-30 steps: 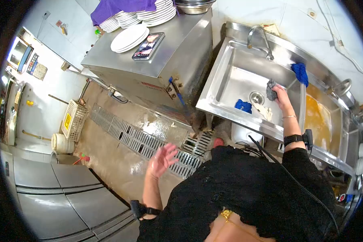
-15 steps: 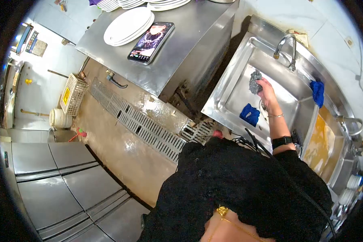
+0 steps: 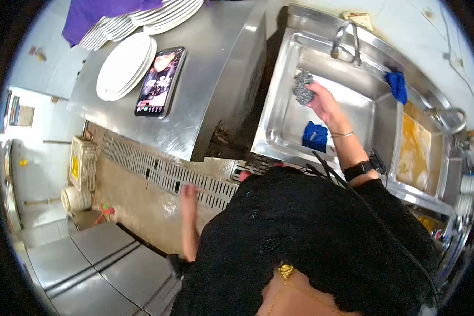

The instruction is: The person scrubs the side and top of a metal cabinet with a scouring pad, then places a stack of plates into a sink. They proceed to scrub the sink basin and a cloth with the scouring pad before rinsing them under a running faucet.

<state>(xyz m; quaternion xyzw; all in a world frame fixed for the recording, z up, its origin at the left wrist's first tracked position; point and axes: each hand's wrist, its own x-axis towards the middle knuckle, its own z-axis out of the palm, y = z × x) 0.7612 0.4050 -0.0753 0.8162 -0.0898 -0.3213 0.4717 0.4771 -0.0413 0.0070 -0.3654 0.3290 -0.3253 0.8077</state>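
Over the left basin, my right hand is closed on a grey steel wool scrubber. A blue cloth lies in the same sink, nearer to me than the scrubber. My left hand hangs at my left side above the floor grate, smeared by motion, its fingers indistinct. On the steel counter ahead of that hand rests a phone with its screen lit, beside a short stack of white plates.
A second basin holds brownish water. Another blue cloth hangs at the back of the divider, near the faucet. More plates and a purple cloth are on the counter. A plastic crate stands on the floor.
My left hand has come into view at my left side. The view has shifted, bringing the counter lower; my right hand still holds the scrubber over the sink.
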